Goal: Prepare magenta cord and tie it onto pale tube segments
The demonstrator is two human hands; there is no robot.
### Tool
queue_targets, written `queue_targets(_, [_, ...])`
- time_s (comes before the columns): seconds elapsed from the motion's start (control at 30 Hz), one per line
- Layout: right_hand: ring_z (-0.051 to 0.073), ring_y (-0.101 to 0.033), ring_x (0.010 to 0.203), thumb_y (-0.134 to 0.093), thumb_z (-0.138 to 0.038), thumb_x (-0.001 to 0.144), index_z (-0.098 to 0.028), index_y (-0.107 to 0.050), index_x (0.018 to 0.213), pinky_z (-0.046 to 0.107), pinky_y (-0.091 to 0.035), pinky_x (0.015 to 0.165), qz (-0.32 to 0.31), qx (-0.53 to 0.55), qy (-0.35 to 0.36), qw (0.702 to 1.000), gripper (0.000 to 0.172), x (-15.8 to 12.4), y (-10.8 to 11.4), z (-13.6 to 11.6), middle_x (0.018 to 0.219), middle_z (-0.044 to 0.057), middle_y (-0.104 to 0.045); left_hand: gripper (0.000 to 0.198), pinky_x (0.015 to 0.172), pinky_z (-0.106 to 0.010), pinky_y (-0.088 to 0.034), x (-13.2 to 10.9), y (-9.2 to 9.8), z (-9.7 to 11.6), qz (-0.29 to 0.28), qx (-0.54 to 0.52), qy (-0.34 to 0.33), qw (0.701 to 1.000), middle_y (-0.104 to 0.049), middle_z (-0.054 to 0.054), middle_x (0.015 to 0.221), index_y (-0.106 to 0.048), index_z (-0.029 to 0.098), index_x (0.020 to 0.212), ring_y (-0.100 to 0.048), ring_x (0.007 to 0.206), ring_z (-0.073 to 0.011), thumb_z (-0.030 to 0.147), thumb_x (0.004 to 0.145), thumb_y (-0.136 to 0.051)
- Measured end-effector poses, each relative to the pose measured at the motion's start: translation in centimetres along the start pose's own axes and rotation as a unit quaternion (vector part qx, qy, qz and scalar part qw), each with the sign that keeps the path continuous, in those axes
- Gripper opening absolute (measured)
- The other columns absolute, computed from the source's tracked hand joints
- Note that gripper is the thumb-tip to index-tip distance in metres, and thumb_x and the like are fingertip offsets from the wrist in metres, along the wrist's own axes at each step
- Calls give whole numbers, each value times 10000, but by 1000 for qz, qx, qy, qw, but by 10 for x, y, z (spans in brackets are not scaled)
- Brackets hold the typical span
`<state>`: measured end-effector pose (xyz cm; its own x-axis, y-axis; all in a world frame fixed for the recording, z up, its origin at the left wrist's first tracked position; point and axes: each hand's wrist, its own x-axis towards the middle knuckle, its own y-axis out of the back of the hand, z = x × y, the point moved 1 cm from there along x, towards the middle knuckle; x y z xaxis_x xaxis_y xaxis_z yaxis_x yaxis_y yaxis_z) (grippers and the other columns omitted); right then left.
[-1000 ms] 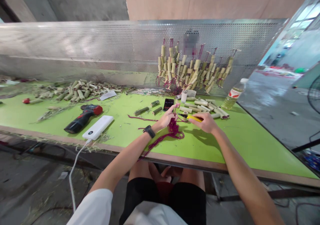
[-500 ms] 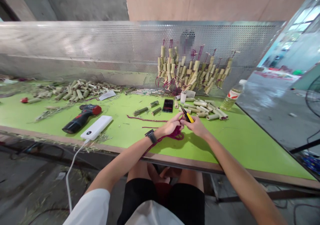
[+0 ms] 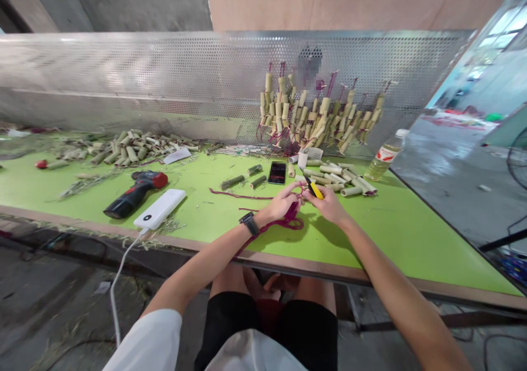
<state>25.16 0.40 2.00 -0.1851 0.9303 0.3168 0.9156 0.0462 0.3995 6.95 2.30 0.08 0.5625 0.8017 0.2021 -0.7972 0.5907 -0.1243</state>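
Observation:
My left hand [image 3: 284,202], a dark watch on its wrist, is closed on purple cord [image 3: 293,224] that bunches below the palm and trails toward the table's front edge. Close beside it, my right hand [image 3: 330,205] is closed around a yellow and black utility knife [image 3: 315,189], its dark tip pointing up and left. The fingertips of both hands meet or nearly meet over the green tabletop; a thin piece of cord appears between them. Another length of purple cord [image 3: 239,196] lies to the left of my hands.
Cut bamboo pieces [image 3: 335,176] lie behind my right hand, near an oil bottle [image 3: 385,157]. Strung bamboo bundles [image 3: 317,118] hang on the perforated metal panel. At left are a cordless drill [image 3: 135,194], a white power bank [image 3: 160,210] and a bamboo pile [image 3: 132,149]. A dark phone-like object [image 3: 277,172] lies ahead.
My right hand and the knife have shifted slightly right, and the fingertips of the two hands are a little farther apart. The cord stays in my left hand.

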Motion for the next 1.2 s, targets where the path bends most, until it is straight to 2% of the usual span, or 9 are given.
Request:
queue_targets(0.1, [163,-523,638,-726,-765,799,-200,-676,834,308,-451,587,15,14,-1,1000,568,-1,0,-7,724,29,-626,624,629,-271,-425,3,0,-3,-28,-7,15,999,-646,34,677,-486,144,1408,-598,602,-138,288,806,-563])
queue_targets(0.23, [140,-431,584,-712,-758,819,-212,-624,774,299,-385,558,35,3,1,999,555,-4,2,-15,622,-12,-509,536,637,-280,-468,5,-3,-4,-33,-51,24,998,-654,53,801,-461,226,1264,-614,563,-107,289,766,-650])
queue_targets(0.4, [138,-399,571,-713,-750,823,-217,-600,784,305,-345,555,43,14,-1,999,546,-4,3,-14,593,-35,-439,563,565,-257,-379,2,-2,5,-34,-55,17,998,-603,68,777,-427,242,1344,-450,480,-66,280,823,-638])
queue_targets(0.53, [144,-409,583,-712,-750,825,-211,-635,825,304,-343,559,60,11,6,998,544,-3,4,-11,597,-33,-439,611,529,-243,-271,0,0,14,-42,-82,47,995,-500,89,689,-436,264,1408,-340,465,-61,293,844,-669])
queue_targets(0.6, [148,-421,596,-709,-748,829,-210,-635,817,305,-352,571,70,2,16,997,543,-3,4,-11,604,-29,-444,495,515,-235,-215,1,0,15,-35,-95,65,993,-476,86,660,-496,243,1289,-313,461,-57,319,847,-704])
queue_targets(0.7, [150,-432,606,-692,-746,843,-210,-616,786,306,-359,579,73,-5,25,997,545,-3,4,-11,610,-23,-449,333,494,-219,-201,2,-1,13,-27,-91,88,992,-456,82,620,-515,213,1042,-308,458,-53,358,848,-742])
queue_targets(0.83, [141,-416,592,-693,-746,847,-210,-615,783,297,-348,559,69,1,19,997,546,-4,4,-12,593,-29,-435,315,468,-206,-226,2,-3,12,-31,-63,74,995,-428,80,582,-511,191,883,-322,454,-50,391,857,-753])
queue_targets(1.0, [112,-356,529,-754,-701,826,-215,-612,795,280,-287,505,57,77,5,995,508,-4,2,-9,563,-58,-394,401,462,-200,-244,0,-3,15,-36,-47,60,996,-447,75,580,-500,190,846,-334,459,-51,482,834,-775])
queue_targets(1.2, [92,-320,454,-827,-598,798,-228,-619,829,266,-224,463,-6,228,-42,973,426,-3,1,1,523,-75,-408,424,468,-202,-241,-2,-2,19,-53,-39,68,996,-455,69,600,-517,184,842,-331,469,-52,511,824,-786])
